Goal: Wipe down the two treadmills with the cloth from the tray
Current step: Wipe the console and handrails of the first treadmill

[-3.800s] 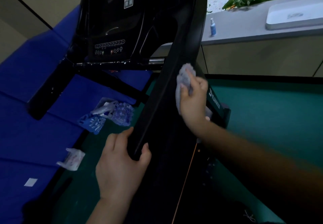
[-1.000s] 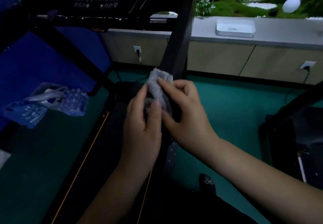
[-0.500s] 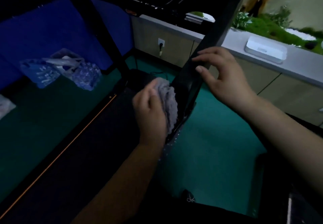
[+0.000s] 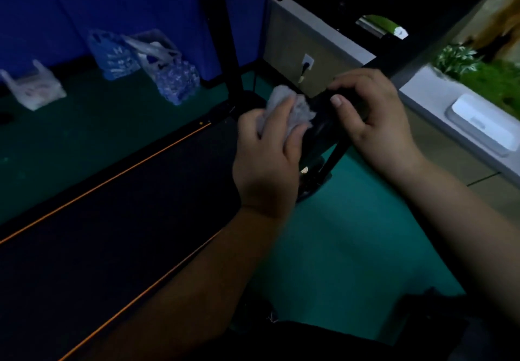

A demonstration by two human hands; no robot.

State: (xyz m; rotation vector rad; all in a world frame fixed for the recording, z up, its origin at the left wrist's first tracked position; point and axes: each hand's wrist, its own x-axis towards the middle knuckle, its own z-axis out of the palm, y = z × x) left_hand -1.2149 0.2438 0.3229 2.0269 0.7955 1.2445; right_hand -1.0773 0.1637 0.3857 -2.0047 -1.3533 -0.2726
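Note:
A black treadmill with an orange-lined belt (image 4: pixel 112 234) fills the left and centre. Its right upright post (image 4: pixel 332 146) slants down to the base. My left hand (image 4: pixel 270 158) grips a crumpled grey cloth (image 4: pixel 298 107) and presses it against the lower part of that post. My right hand (image 4: pixel 374 118) grips the same post just to the right of the cloth, fingers curled over it. The white tray (image 4: pixel 484 127) lies on the grey counter at the right. A dark corner of a second machine (image 4: pixel 439 312) shows at the bottom right.
Several plastic bags (image 4: pixel 157 65) sit on the green floor by the blue wall, with another bag (image 4: pixel 33 87) further left. A wall socket with a plug (image 4: pixel 306 65) is behind the post. Artificial plants (image 4: pixel 478 70) line the counter. Green floor (image 4: pixel 351 248) lies right of the treadmill.
The cloth passed from my right hand to my left. My left hand has slid it down the post toward the base, and my right hand has closed around the post.

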